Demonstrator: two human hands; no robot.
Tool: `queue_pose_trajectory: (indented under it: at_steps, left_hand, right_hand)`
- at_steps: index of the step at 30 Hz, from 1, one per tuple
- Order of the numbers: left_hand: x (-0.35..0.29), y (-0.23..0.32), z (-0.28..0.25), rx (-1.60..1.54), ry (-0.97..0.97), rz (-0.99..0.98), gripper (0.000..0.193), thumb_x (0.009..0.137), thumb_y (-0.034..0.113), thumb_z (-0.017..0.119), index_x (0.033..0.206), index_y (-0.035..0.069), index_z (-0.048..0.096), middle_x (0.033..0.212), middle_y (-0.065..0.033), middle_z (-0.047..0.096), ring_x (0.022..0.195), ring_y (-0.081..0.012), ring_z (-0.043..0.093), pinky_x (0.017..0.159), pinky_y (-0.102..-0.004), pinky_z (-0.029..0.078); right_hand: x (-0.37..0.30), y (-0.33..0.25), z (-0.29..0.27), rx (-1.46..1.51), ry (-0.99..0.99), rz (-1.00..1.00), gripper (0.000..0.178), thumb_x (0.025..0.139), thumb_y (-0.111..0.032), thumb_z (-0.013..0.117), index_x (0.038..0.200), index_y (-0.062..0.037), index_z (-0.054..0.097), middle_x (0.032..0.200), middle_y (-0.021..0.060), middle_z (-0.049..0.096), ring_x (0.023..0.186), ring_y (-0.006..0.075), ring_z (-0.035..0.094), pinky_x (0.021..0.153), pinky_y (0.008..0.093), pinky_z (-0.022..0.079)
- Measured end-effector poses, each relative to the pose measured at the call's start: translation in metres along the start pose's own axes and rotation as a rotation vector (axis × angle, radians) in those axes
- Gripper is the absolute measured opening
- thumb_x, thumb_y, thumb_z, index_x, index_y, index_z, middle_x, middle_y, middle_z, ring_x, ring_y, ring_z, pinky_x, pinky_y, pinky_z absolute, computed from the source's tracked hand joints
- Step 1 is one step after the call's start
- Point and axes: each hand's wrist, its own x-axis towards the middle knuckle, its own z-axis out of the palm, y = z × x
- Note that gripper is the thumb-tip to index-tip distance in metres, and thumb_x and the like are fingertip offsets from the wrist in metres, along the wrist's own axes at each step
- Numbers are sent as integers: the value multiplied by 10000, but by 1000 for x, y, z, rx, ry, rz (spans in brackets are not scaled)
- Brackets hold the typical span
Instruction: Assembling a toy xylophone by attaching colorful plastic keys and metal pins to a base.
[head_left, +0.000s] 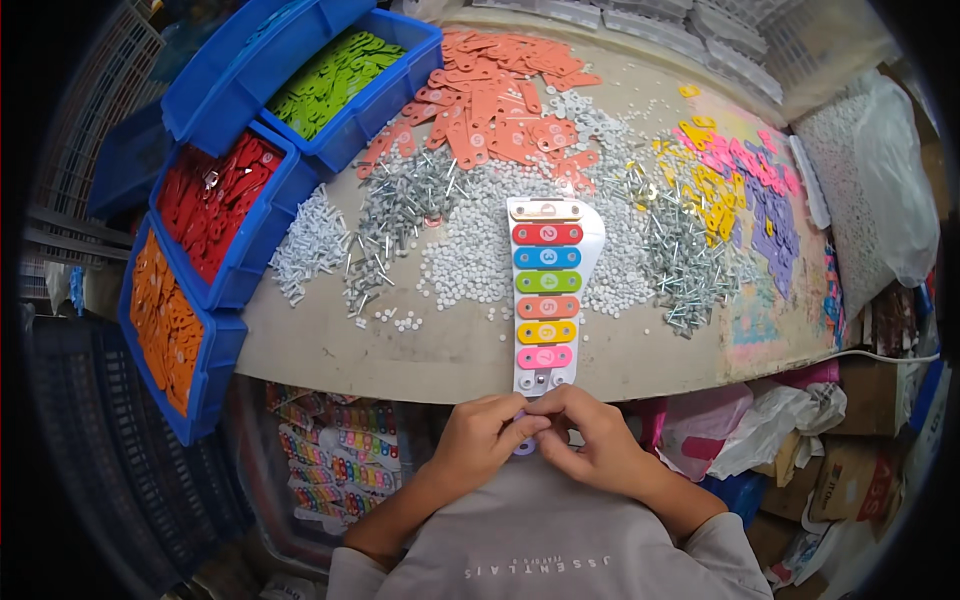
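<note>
A toy xylophone (pixel 590 240) with a white base lies across the table's front edge, its coloured metal bars running from a pale one at the far end to a pink bar (pixel 544 357) near me. At its near end are white round pieces and a small metal part. Just off that end, my left hand (pixel 483 440) is closed on a small purple bar (pixel 524 448), the thumb lying over it. Close against it, my right hand (pixel 597 440) is curled with index finger and thumb bent toward the bar. What its fingertips hold is hidden.
Blue bins (pixel 222 285) at left hold green, red and orange bars. Salmon bars (pixel 505 90), white round pieces (pixel 465 255), metal pins (pixel 690 275) and yellow, pink and purple bars (pixel 773 225) lie heaped on the table. Finished xylophones (pixel 345 450) fill a container below; bags (pixel 890 180) stand right.
</note>
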Motion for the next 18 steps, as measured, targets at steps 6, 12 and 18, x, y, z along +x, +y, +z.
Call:
queue_pose_trajectory:
  at_steps: [6,12,18]
  left_hand:
    - [-7,-4,-2,-130,-28,-143,182,935,158,691,919,-19,652,744,-138,627,620,-242,609,574,-348,463]
    - [6,-15,-2,43,241,-34,211,961,199,643,1074,20,633,804,-108,607,735,-266,591,699,-391,458]
    - [12,-34,11,310,311,57,357,915,201,684,1213,44,564,870,-43,564,876,-230,542,863,-390,378]
  right_hand:
    - [1,5,0,-42,-33,14,248,877,19,656,1120,4,606,1000,89,654,855,130,663,705,249,543]
    - [8,7,0,140,228,97,231,890,30,617,1118,-1,641,982,98,657,843,149,637,738,252,499]
    - [14,14,4,-292,411,-73,176,834,18,659,1008,-12,667,917,115,640,889,239,600,786,323,478]
